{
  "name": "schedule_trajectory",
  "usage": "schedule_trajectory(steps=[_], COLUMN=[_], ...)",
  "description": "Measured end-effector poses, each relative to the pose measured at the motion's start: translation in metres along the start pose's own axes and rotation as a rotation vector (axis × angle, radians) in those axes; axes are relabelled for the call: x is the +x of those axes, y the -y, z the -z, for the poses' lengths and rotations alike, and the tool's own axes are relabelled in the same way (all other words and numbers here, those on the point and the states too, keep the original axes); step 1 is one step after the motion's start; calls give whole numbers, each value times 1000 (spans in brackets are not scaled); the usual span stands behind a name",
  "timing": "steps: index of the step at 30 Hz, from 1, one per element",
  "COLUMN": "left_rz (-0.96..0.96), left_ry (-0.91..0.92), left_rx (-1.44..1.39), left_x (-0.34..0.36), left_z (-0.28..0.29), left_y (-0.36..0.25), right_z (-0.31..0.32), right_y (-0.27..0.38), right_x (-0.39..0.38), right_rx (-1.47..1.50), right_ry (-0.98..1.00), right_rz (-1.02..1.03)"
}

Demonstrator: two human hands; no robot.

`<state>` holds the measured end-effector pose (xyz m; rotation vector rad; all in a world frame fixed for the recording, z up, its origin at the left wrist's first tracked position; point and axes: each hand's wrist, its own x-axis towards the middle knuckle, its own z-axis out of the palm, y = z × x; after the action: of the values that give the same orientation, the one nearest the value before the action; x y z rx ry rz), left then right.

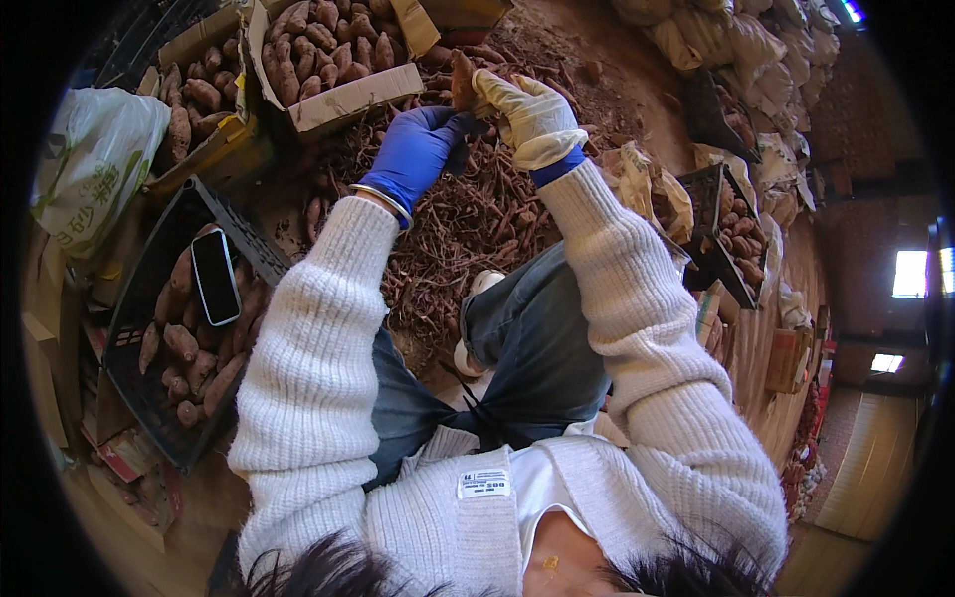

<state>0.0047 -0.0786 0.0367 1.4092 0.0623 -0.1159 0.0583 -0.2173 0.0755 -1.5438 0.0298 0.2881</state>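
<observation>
A reddish-brown sweet potato (463,82) stands roughly upright between my hands, above a heap of thin stringy roots (453,224). My right hand (527,114), in a cream work glove over a blue one, grips it from the right side. Close against its lower end is my left hand (413,149) in a blue glove, fingers curled and closed. Whatever those left fingertips pinch is hidden behind the hand. Small sweet potatoes and broken roots lie around the heap on the ground.
Cardboard boxes of sweet potatoes (343,107) stand beyond my left hand. At left, a black crate (149,393) of sweet potatoes carries a phone (216,277), near a white plastic bag (99,164). Another black crate (708,214) and stacked sacks (741,50) stand at right.
</observation>
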Motion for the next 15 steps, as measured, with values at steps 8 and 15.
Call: schedule_trajectory(steps=[8,15], left_rz=[-32,-150], left_ry=[-33,-144], left_rx=[125,516], left_x=[7,6], left_z=[-1,-15], left_y=[6,16], right_z=[24,4], right_y=[21,9], right_x=[4,-2], right_rx=[-118,-69], right_ry=[-67,72], right_rz=[50,-84])
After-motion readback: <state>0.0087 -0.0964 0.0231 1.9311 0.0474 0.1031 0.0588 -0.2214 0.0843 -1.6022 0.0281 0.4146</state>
